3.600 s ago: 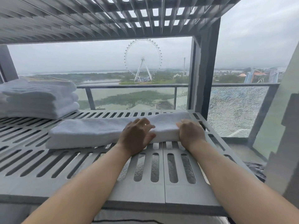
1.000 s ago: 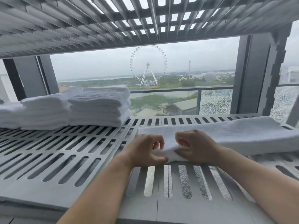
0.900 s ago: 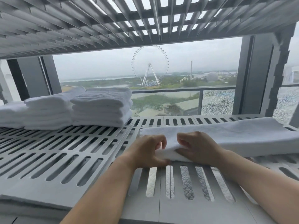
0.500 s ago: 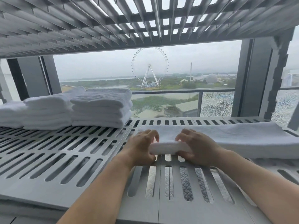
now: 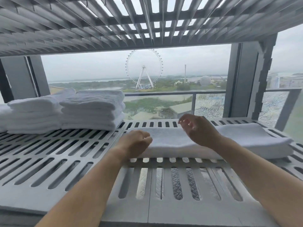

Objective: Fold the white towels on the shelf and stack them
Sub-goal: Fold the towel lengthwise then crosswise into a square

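A long folded white towel [image 5: 232,141] lies across the right half of the grey slatted shelf [image 5: 54,163]. My left hand [image 5: 136,143] covers the towel's near left corner, its fingers curled onto the cloth; the thumb is hidden. My right hand [image 5: 196,128] hovers just above the towel's middle with fingers loosely curled and nothing in it. Two stacks of folded white towels stand at the back left, the nearer stack [image 5: 93,110] beside the farther stack [image 5: 34,115].
Another slatted shelf [image 5: 131,22] hangs close overhead. A dark upright post [image 5: 246,81] stands at the back right corner. Behind the shelf is a glass balcony railing [image 5: 180,92]. The shelf's front edge runs just below my forearms.
My right hand has let go of the towel's left end and risen above it, moving right. My left hand stays at that end. The towel lies flatter.
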